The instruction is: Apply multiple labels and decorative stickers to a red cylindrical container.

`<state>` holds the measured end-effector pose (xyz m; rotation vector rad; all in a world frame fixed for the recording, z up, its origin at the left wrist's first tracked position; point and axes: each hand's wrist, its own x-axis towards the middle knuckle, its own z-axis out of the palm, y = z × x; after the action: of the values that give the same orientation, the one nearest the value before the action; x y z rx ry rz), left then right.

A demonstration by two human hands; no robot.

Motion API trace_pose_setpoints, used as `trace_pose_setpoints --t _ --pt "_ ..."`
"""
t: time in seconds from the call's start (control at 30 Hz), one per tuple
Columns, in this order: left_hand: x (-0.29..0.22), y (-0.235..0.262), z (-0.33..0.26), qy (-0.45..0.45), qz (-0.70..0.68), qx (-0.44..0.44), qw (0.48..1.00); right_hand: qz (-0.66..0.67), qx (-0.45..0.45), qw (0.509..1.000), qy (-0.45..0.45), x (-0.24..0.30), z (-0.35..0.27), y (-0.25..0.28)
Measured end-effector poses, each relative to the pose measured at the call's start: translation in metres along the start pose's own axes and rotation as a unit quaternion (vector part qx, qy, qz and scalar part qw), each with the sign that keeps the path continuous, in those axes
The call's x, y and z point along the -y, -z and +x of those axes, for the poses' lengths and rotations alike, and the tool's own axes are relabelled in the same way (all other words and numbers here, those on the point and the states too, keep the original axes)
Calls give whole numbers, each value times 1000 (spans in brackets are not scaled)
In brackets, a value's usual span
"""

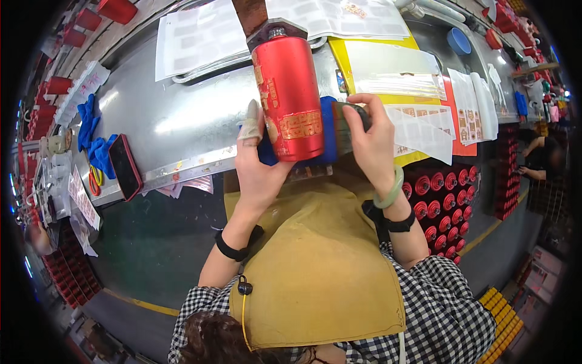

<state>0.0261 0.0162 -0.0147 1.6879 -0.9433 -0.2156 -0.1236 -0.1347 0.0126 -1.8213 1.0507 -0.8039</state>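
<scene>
A glossy red bottle (297, 79) with gold lettering decals lies in front of me, its neck against a metal holder (262, 24). My left hand (257, 179) is closed about the bottle's near end, fingers along its left side; pale finger covers sit on some fingertips. To the right of the bottle, my right hand (374, 142) pinches a dark greenish, flat pad-like piece (342, 134) whose exact kind I cannot make out. Blue cloth (329, 127) shows beneath and beside the bottle. The bottle's underside is hidden.
On the metal bench (182, 109) lie a red-edged phone (126, 167), blue gloves (100, 151) and scissors (95, 180). Decal sheets (418, 130) and a yellow sheet (341, 57) lie right. Several red bottles (439, 206) stand below right. Another person (539, 161) is farther right.
</scene>
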Motion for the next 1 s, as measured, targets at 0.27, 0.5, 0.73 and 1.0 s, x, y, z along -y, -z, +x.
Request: trace_pose_setpoints --t 0.27,0.5,0.73,1.0 --pt "-12 1 3 9 -16 13 1000 152 36 988 3 28 -19 -4" --pt "-18 12 14 -44 6 84 995 118 4 993 -4 -2 -1 9" --pt "-34 6 29 153 -217 120 957 201 69 976 -46 8 -14 6" --pt "-42 10 35 144 -196 164 956 141 102 983 -59 27 -17 9"
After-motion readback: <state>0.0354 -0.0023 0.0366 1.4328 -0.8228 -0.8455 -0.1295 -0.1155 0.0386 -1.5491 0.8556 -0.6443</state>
